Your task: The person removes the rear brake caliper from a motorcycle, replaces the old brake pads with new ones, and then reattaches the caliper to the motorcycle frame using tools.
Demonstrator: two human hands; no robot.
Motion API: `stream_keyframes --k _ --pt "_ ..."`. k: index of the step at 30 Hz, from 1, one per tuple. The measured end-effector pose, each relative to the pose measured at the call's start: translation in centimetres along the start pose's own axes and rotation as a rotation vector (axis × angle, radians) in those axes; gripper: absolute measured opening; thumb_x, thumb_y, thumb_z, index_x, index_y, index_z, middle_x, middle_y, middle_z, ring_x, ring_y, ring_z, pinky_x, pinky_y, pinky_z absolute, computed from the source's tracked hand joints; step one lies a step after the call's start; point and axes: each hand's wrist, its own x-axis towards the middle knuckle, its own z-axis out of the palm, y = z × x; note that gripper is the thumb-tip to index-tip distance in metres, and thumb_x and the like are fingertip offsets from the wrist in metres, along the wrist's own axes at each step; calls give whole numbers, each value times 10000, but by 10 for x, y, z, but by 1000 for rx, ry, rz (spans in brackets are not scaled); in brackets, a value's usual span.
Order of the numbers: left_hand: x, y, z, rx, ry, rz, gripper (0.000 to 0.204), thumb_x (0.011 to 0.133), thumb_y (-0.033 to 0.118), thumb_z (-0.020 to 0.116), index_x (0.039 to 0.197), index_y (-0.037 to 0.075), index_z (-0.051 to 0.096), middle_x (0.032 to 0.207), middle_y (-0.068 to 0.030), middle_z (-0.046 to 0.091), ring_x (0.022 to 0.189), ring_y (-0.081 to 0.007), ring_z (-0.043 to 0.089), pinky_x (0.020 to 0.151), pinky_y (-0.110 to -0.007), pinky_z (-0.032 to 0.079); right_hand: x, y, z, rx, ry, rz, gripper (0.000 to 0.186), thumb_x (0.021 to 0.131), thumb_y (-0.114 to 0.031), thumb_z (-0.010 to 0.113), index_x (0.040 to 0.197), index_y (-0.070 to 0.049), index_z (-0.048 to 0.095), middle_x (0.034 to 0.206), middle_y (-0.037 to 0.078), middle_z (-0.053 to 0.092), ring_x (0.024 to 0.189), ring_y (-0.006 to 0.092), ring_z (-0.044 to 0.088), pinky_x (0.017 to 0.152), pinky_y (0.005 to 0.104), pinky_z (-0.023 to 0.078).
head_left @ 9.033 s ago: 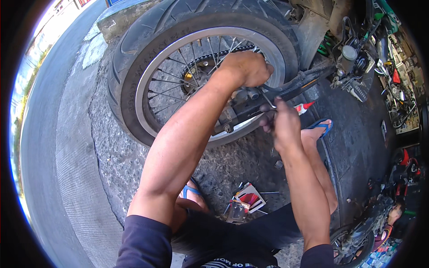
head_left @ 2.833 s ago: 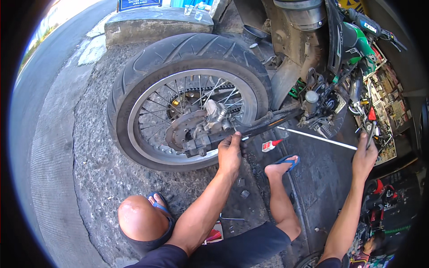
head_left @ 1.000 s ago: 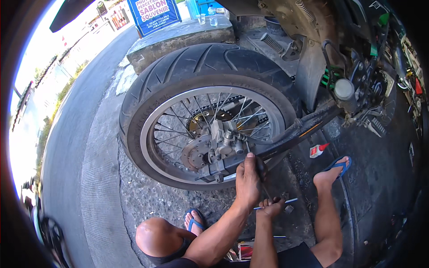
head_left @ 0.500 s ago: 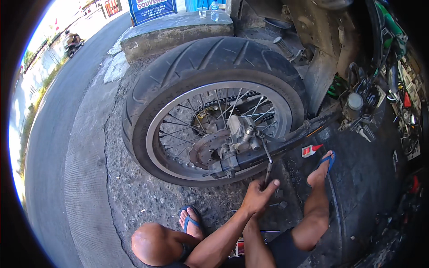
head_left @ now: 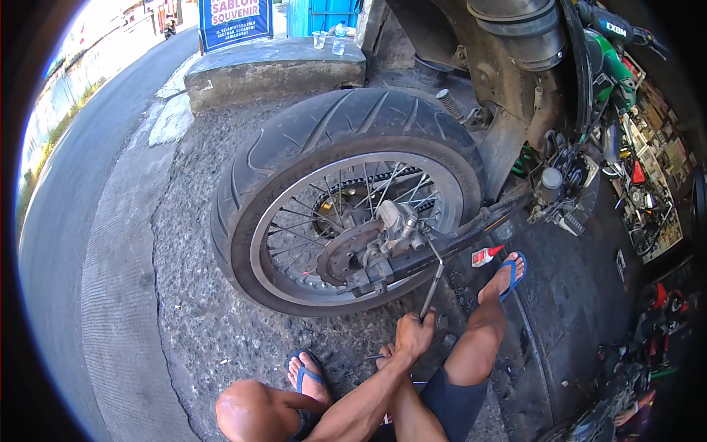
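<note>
My left hand (head_left: 414,335) is closed around the lower end of a bent metal wrench (head_left: 434,283). The wrench's upper end meets the brake caliper (head_left: 398,219) beside the wheel hub. My forearms cross, the left one on top. Partly hidden below it, my right hand (head_left: 385,358) has curled fingers, and a thin dark rod end shows beside them; what it holds I cannot make out. In front of me lies the motorcycle's rear wheel (head_left: 254,250), with tyre, spokes, brake disc (head_left: 340,258) and chain. The swingarm (head_left: 471,230) runs from the hub toward the right.
A white and red bottle (head_left: 485,255) lies near my right foot (head_left: 504,278). Behind the wheel, a concrete step (head_left: 272,81) holds a plastic cup (head_left: 319,40) and a water bottle (head_left: 339,38). Tools and parts are strewn at right. A road (head_left: 81,184) passes on the left.
My left hand has drawn the wrench's lower end down and to the left. More of the wrench handle and of my right hand now shows. The whole view has shifted, and a passing motorbike is farther off.
</note>
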Motion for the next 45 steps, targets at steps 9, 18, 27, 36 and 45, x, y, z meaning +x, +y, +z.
stream_keyframes --k 9,18,27,36,45 --pt "3 -3 0 6 19 19 622 941 496 598 786 -97 698 783 -356 662 869 -491 706 807 -523 540 -1 1 3 -23 3 1 490 1051 -557 370 792 -164 504 485 -45 338 370 94 325 350 276 308" --pt "8 -15 3 18 20 38 619 939 500 603 793 -93 705 796 -359 663 881 -496 704 807 -521 540 0 -1 6 -11 1 23 497 1052 -559 358 787 -165 505 484 -48 342 368 94 331 346 275 314" --pt "0 7 -4 -44 53 122 648 948 557 599 1080 -68 709 1051 -336 710 1064 -454 694 936 -491 512 -2 -9 13 -20 -7 46 505 1054 -560 346 782 -165 507 483 -52 347 366 93 338 343 275 320" --pt "55 86 -10 -920 -164 208 482 1081 437 477 1024 -12 642 856 -89 699 786 -199 644 746 -362 501 25 -47 10 -108 -70 91 514 1055 -561 333 777 -166 509 482 -55 352 364 93 344 340 274 326" --pt "-12 91 23 -667 230 430 474 1101 353 441 893 -26 635 738 -78 653 702 -143 582 668 -342 479 42 -226 52 -379 -208 -320 529 1059 -550 412 996 -88 665 822 27 611 608 154 592 521 309 497"
